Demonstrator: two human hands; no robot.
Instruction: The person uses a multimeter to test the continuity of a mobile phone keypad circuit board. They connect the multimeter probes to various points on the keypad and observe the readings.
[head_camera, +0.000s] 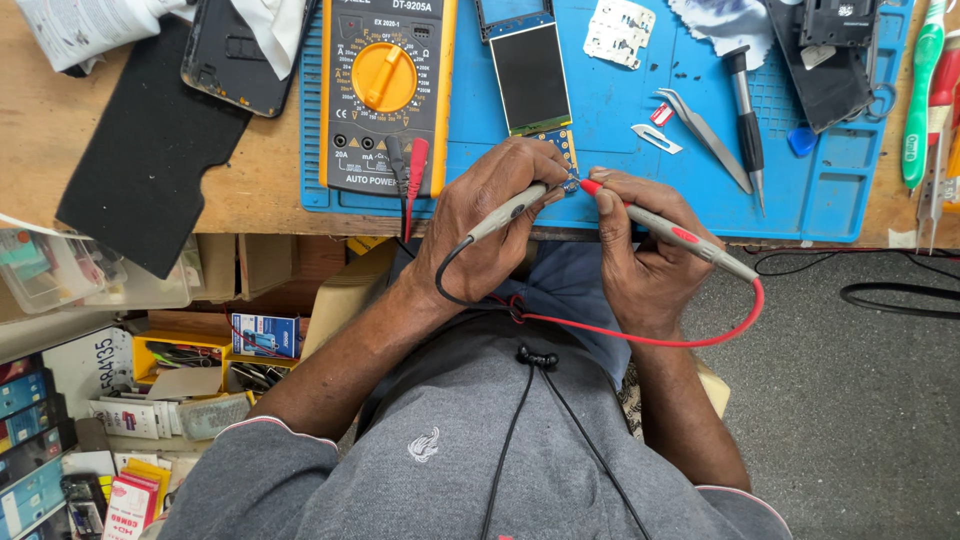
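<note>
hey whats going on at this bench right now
A person seated at a workbench holds two meter probes, tips meeting on a small part at the near edge of the blue mat. The left hand grips the grey-black probe; the right hand grips the red probe. Their leads run to a yellow multimeter on the mat. A small display module lies just beyond the probe tips, with tweezers and a screwdriver to the right.
</note>
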